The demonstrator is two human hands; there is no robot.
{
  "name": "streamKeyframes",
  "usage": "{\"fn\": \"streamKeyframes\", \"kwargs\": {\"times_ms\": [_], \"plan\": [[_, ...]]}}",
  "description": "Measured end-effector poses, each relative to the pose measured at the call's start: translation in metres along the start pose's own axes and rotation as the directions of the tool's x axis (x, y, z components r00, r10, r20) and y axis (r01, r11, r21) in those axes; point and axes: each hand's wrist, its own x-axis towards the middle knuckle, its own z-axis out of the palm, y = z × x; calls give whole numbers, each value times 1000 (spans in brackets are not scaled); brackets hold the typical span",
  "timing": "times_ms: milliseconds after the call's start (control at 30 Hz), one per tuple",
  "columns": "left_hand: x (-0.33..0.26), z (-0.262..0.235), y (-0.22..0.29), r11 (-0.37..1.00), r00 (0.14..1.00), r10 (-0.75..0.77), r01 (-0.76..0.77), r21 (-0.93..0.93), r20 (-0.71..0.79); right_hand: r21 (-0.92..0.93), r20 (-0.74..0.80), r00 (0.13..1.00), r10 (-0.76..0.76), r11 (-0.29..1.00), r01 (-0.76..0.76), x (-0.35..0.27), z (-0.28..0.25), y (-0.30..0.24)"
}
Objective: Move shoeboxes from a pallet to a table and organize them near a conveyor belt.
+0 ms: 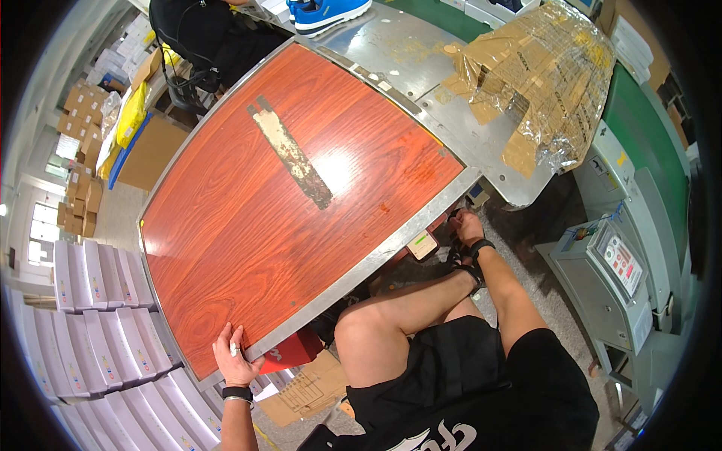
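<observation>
My left hand (238, 361) rests at the near left corner of a red wood-grain table (248, 225) with a metal rim. Its fingers lie stretched out on the tabletop, with a pale band around one of them, and nothing is held. Past the table's right edge, low down, my right hand (469, 225) is closed with curled fingers near something dark. What it holds, if anything, cannot be made out. Beside it, under the rim, is a phone-like device (423, 245) with a lit screen. A red box (289, 353) sits under the table edge by my left hand.
Stacked white boxes (113, 342) stand at the left. A metal plate (398, 52) adjoins the table's far side, bearing a blue shoe (327, 13) and taped cardboard (538, 83). A green conveyor belt (639, 150) and grey machine cabinet (602, 278) stand right. Another person (203, 37) sits beyond.
</observation>
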Motion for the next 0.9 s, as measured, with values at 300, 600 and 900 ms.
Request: {"fn": "streamKeyframes", "kwargs": {"times_ms": [300, 600, 900], "plan": [[-1, 1, 0, 1000, 1000, 18, -18, 4, -19, -118, 86, 996, -5, 993, 16, -1, -5, -14], [0, -1, 1, 1000, 1000, 8, -8, -2, -12, -151, 99, 994, -55, 986, 69, -6, -8, -19], [-1, 0, -1, 1000, 1000, 8, -8, 10, -10, -147, -63, 997, -37, 989, 27, -6, 3, -16]]}}
